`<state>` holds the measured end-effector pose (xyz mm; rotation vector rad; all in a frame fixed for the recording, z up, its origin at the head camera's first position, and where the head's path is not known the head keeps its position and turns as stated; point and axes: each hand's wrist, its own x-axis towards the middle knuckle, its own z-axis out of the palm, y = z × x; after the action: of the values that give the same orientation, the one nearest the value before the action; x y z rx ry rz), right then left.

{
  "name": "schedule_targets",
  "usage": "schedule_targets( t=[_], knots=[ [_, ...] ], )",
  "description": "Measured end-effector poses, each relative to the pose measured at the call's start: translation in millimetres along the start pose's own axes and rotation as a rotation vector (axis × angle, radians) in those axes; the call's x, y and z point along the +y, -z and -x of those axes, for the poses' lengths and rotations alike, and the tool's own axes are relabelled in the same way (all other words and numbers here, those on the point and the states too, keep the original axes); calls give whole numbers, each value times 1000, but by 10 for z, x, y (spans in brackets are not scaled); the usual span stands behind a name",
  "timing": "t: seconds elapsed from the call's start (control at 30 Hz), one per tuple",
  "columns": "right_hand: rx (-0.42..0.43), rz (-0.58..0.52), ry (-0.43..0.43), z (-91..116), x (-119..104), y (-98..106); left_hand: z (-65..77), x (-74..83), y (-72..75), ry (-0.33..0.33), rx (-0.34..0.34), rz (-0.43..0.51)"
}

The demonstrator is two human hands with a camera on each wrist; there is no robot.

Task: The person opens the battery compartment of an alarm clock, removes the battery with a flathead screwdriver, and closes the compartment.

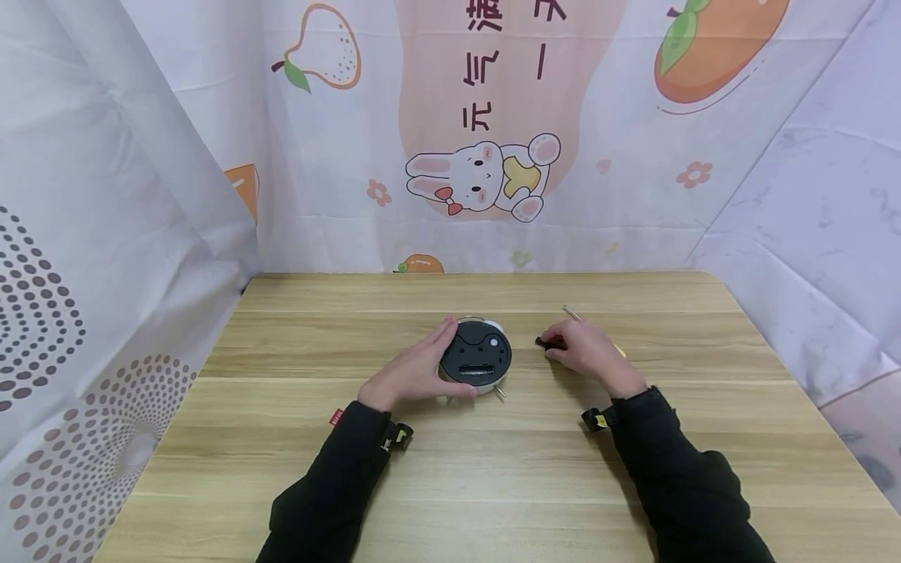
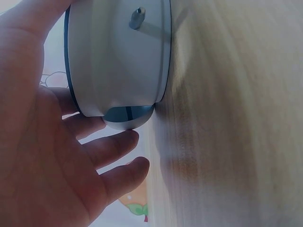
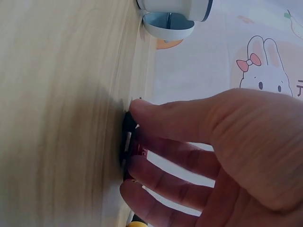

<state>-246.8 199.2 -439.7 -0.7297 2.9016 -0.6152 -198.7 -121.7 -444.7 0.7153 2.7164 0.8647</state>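
Note:
A round alarm clock (image 1: 475, 354) lies face down on the table, its black back up and a long slot in it. My left hand (image 1: 420, 366) grips its side between thumb and fingers. The left wrist view shows the clock's pale casing (image 2: 120, 56), a small metal foot (image 2: 138, 18) and a cup-shaped bell (image 2: 127, 117). To the right of the clock, my right hand (image 1: 586, 350) pinches a small black piece (image 3: 128, 135) close to the tabletop. Something dark red (image 3: 141, 150) shows behind its fingers.
A thin metal shaft (image 1: 572, 313) sticks out beyond my right hand, and a bit of yellow (image 1: 620, 351) shows on its other side. A red tag (image 1: 336, 417) is beside my left sleeve. Printed cloth (image 1: 338, 156) hangs behind the wooden table (image 1: 486, 485).

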Motion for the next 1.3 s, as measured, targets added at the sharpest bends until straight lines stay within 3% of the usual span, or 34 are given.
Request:
schedule_targets(
  t=[0.23,0.8,0.97,1.3],
  knots=[
    [-33,-107,54,-15,-20,30,-8,-2,4,0,1,6],
    [-140,-45,130,-57,-37,7,-14,-14,18,2,-2,7],
    [-58,-45,150,-38,-135,59,-14,-24,13,-4,0,5],
    [100,-52,337,5,-435,123,-7,1,6,3,-3,6]
  ],
)
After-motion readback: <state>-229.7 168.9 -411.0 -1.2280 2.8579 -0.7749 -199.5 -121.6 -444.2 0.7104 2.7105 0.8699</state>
